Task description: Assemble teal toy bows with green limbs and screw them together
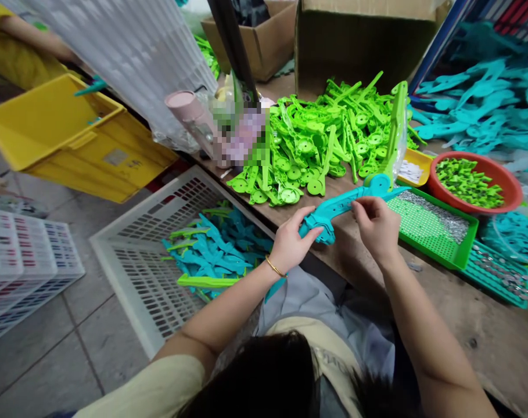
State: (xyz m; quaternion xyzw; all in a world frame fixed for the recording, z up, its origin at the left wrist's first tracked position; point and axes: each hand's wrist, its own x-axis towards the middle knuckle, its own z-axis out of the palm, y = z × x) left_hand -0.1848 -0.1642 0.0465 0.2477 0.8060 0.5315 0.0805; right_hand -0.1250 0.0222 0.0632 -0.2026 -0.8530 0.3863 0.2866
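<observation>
My left hand (292,241) is closed round the near end of a blue plastic part (344,204), held over the table's front edge. My right hand (374,223) has its thumb and fingertips pinched at the middle of the same part; whether a small piece sits between them is hidden. The part's round end points away to the right, and a green plastic arm (397,133) rises behind it, seemingly joined there. Beyond my hands lies a heap of green parts (307,145). A green tray (438,226) of small metal pieces is just right of my right hand.
A white crate (133,273) with blue and green parts stands below left of the table (455,325). On the right are a red bowl (514,188), a yellow tray (424,165), a teal tray (499,278) and blue parts (485,104). A yellow bin (93,157) and a person's arm (37,38) are left.
</observation>
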